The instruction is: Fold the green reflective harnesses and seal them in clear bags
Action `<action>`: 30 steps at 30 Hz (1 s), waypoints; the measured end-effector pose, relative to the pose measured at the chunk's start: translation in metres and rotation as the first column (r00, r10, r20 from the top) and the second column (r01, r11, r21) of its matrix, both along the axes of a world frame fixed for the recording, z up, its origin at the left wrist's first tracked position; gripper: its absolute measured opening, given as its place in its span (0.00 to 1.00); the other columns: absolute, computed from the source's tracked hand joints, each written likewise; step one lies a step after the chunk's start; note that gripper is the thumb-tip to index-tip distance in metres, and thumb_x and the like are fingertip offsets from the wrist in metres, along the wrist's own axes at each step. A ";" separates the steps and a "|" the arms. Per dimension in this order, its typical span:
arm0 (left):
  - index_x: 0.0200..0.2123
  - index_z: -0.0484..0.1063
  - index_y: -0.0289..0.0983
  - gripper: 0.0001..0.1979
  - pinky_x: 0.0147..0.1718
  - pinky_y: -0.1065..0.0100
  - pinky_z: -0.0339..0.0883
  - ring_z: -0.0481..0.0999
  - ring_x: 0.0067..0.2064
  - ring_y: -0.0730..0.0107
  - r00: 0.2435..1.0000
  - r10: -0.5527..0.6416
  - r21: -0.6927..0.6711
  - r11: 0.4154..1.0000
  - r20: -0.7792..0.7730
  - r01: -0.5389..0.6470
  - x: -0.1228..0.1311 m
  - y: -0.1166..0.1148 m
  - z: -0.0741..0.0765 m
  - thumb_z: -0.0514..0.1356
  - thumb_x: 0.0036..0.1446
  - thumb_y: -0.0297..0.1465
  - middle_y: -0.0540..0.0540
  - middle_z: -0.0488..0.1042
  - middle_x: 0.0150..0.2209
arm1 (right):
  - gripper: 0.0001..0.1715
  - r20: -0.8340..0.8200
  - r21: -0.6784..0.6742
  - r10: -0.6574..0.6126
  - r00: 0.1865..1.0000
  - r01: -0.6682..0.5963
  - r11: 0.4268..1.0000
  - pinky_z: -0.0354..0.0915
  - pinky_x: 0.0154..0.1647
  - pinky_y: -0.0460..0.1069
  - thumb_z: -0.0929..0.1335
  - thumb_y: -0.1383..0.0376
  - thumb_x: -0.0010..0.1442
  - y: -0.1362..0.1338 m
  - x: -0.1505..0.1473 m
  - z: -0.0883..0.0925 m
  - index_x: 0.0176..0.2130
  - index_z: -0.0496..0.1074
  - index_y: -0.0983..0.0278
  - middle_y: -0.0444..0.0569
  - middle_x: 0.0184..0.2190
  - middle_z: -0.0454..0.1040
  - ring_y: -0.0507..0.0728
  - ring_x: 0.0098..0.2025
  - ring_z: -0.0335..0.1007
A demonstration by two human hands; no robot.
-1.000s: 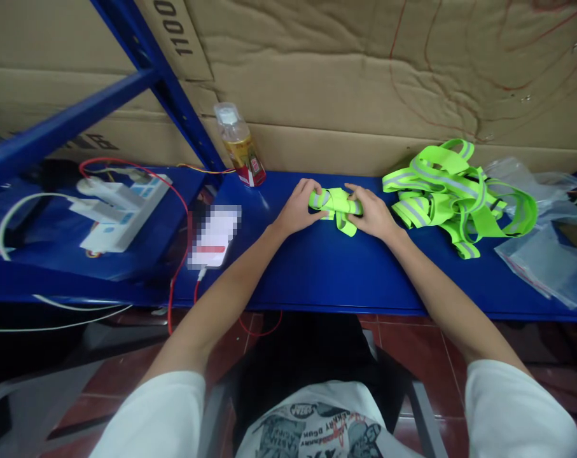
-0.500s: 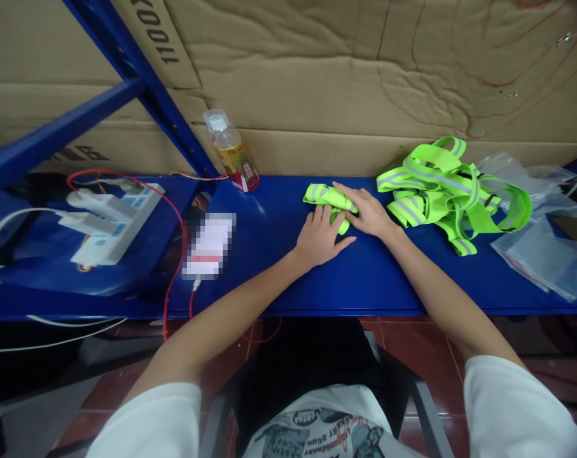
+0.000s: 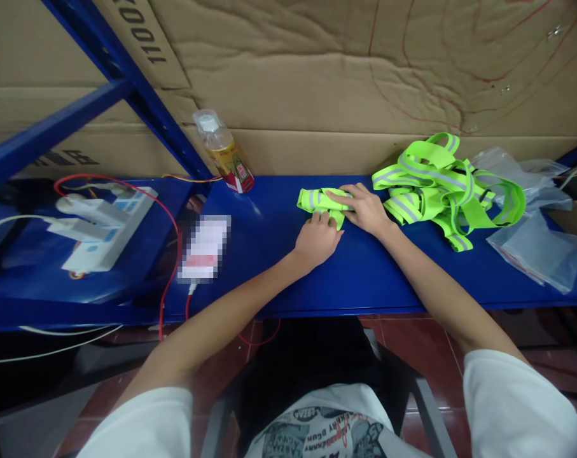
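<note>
A folded neon-green reflective strap point(image 3: 317, 200) lies on the blue shelf point(image 3: 355, 280). My right hand point(image 3: 364, 208) lies flat on its right part, fingers stretched out and pressing it down. My left hand point(image 3: 317, 238) rests on the shelf just in front of the strap, fingers apart, their tips touching its near edge. A loose heap of the same neon-green straps point(image 3: 448, 191) sits just to the right of my right hand.
Clear plastic bags point(image 3: 539, 245) lie at the far right. A small bottle point(image 3: 224, 152) stands against the cardboard back wall. To the left are a phone point(image 3: 203, 248), a white power strip point(image 3: 102, 222) with red and white cables, and a blue rack post point(image 3: 126, 70).
A second ago both hands gripped the folded strap at its ends. My left hand has let go and dropped to the shelf in front of it; my right hand now presses it flat.
</note>
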State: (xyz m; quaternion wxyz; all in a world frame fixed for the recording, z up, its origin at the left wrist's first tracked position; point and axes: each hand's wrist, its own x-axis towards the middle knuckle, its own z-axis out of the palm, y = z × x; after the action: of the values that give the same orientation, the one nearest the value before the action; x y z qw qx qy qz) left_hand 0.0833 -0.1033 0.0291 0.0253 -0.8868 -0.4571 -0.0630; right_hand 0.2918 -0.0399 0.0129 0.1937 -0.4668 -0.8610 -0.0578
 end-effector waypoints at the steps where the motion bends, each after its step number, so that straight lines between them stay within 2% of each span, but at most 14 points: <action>1: 0.58 0.80 0.25 0.25 0.50 0.52 0.77 0.77 0.60 0.40 1.000 -0.010 -0.002 1.000 0.005 0.010 -0.001 0.001 0.001 0.52 0.79 0.39 0.26 0.79 0.56 | 0.41 -0.029 -0.009 0.041 0.999 -0.041 0.999 0.75 0.56 0.64 0.70 0.69 0.67 0.000 0.001 0.001 0.75 0.70 0.48 0.55 0.63 0.76 0.71 0.59 0.70; 4: 0.55 0.82 0.28 0.22 0.47 0.52 0.78 0.79 0.58 0.42 0.999 -0.040 0.012 0.999 0.034 0.039 -0.004 0.003 0.000 0.56 0.78 0.40 0.29 0.81 0.55 | 0.35 -0.144 -0.039 0.136 0.980 -0.143 0.989 0.70 0.65 0.69 0.74 0.63 0.65 -0.004 0.004 0.001 0.69 0.77 0.53 0.56 0.66 0.75 0.72 0.61 0.69; 6: 0.53 0.83 0.29 0.21 0.43 0.53 0.77 0.81 0.55 0.42 0.997 -0.053 0.031 0.998 0.059 0.052 -0.005 0.005 -0.004 0.58 0.77 0.40 0.30 0.83 0.51 | 0.28 -0.204 -0.076 0.150 0.967 -0.169 0.983 0.67 0.68 0.72 0.72 0.59 0.69 -0.006 0.004 0.000 0.66 0.80 0.54 0.57 0.68 0.74 0.73 0.64 0.68; 10: 0.42 0.85 0.36 0.23 0.36 0.56 0.72 0.83 0.45 0.47 0.972 -0.132 0.055 0.991 0.193 0.124 -0.013 0.013 -0.005 0.59 0.75 0.48 0.36 0.84 0.40 | 0.22 -0.285 -0.124 0.147 0.947 -0.188 0.974 0.66 0.66 0.75 0.69 0.55 0.73 -0.009 0.001 -0.001 0.61 0.83 0.48 0.53 0.65 0.77 0.72 0.62 0.69; 13: 0.34 0.82 0.40 0.29 0.41 0.55 0.72 0.82 0.44 0.51 0.922 -0.139 0.128 0.987 0.361 0.099 -0.031 0.031 0.004 0.56 0.74 0.56 0.39 0.83 0.37 | 0.26 -0.324 -0.116 0.153 0.933 -0.200 0.973 0.67 0.64 0.72 0.71 0.53 0.71 -0.007 -0.002 0.001 0.65 0.80 0.49 0.53 0.61 0.79 0.71 0.59 0.71; 14: 0.37 0.82 0.40 0.28 0.46 0.53 0.72 0.81 0.47 0.50 0.909 -0.136 0.174 0.982 0.395 0.072 -0.040 0.039 0.006 0.57 0.73 0.57 0.39 0.83 0.39 | 0.31 -0.336 -0.111 0.150 0.930 -0.197 0.974 0.67 0.63 0.71 0.72 0.52 0.70 -0.006 -0.002 0.001 0.69 0.77 0.50 0.54 0.60 0.79 0.71 0.58 0.71; 16: 0.51 0.81 0.40 0.29 0.57 0.48 0.70 0.77 0.57 0.45 0.878 -0.117 0.221 0.975 0.464 0.014 -0.055 0.057 0.007 0.61 0.68 0.59 0.36 0.82 0.52 | 0.42 -0.351 -0.101 0.134 0.927 -0.180 0.979 0.67 0.62 0.70 0.73 0.49 0.68 -0.003 -0.003 0.000 0.76 0.67 0.54 0.55 0.58 0.80 0.71 0.55 0.72; 18: 0.64 0.75 0.39 0.36 0.63 0.45 0.67 0.75 0.62 0.42 0.871 -0.107 0.142 0.989 0.480 0.043 -0.067 0.073 0.001 0.65 0.64 0.58 0.34 0.77 0.62 | 0.49 -0.355 -0.096 0.107 0.929 -0.150 0.984 0.68 0.60 0.70 0.73 0.43 0.66 0.000 -0.002 -0.003 0.77 0.64 0.57 0.56 0.55 0.79 0.71 0.53 0.71; 19: 0.65 0.73 0.38 0.36 0.66 0.45 0.66 0.75 0.64 0.43 0.869 -0.103 0.069 0.994 0.484 0.080 -0.071 0.080 -0.003 0.66 0.65 0.56 0.35 0.76 0.64 | 0.49 -0.349 -0.092 0.088 0.933 -0.127 0.988 0.69 0.60 0.70 0.73 0.41 0.65 0.002 -0.002 -0.005 0.75 0.66 0.58 0.57 0.54 0.77 0.71 0.53 0.71; 21: 0.62 0.74 0.37 0.30 0.65 0.48 0.67 0.77 0.62 0.47 0.860 -0.088 -0.049 0.990 0.503 0.130 -0.074 0.089 -0.012 0.67 0.66 0.51 0.37 0.79 0.60 | 0.46 -0.330 -0.075 0.042 0.943 -0.071 0.995 0.69 0.60 0.70 0.73 0.36 0.63 0.003 0.000 -0.009 0.68 0.74 0.60 0.58 0.53 0.74 0.72 0.54 0.70; 23: 0.56 0.75 0.38 0.25 0.60 0.52 0.71 0.79 0.56 0.52 0.842 -0.094 -0.091 0.982 0.532 0.167 -0.074 0.094 -0.018 0.69 0.64 0.48 0.40 0.80 0.54 | 0.41 -0.316 -0.056 0.014 0.949 -0.033 0.998 0.70 0.60 0.70 0.73 0.35 0.61 0.001 0.000 -0.009 0.59 0.78 0.61 0.60 0.55 0.73 0.73 0.56 0.70; 25: 0.53 0.73 0.39 0.24 0.55 0.55 0.72 0.78 0.52 0.55 0.815 -0.130 -0.064 0.978 0.564 0.199 -0.073 0.094 -0.018 0.71 0.61 0.45 0.42 0.79 0.51 | 0.36 -0.301 -0.069 0.025 0.953 -0.048 0.996 0.71 0.58 0.68 0.73 0.38 0.64 -0.003 -0.002 -0.006 0.57 0.76 0.61 0.60 0.54 0.75 0.72 0.55 0.73; 28: 0.51 0.69 0.40 0.24 0.53 0.58 0.71 0.76 0.52 0.57 0.787 -0.175 -0.010 0.974 0.592 0.225 -0.073 0.092 -0.014 0.72 0.58 0.41 0.44 0.77 0.51 | 0.30 -0.254 -0.102 0.049 0.966 -0.077 0.992 0.74 0.50 0.63 0.71 0.44 0.68 -0.011 -0.007 0.000 0.60 0.69 0.58 0.57 0.54 0.79 0.70 0.48 0.77; 30: 0.52 0.67 0.41 0.24 0.53 0.58 0.70 0.75 0.52 0.57 0.786 -0.172 -0.012 0.975 0.594 0.222 -0.073 0.090 -0.012 0.72 0.57 0.39 0.44 0.76 0.52 | 0.27 -0.222 -0.084 0.047 0.974 -0.067 0.994 0.75 0.47 0.62 0.69 0.45 0.70 -0.015 -0.011 0.003 0.59 0.68 0.58 0.58 0.56 0.79 0.70 0.48 0.78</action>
State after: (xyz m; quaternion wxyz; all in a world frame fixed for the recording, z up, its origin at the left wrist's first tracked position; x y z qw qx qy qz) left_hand 0.0101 -0.0129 0.0173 -0.1604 -0.8665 -0.3494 -0.3183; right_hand 0.2812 -0.0547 0.0158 0.2678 -0.4537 -0.8491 0.0392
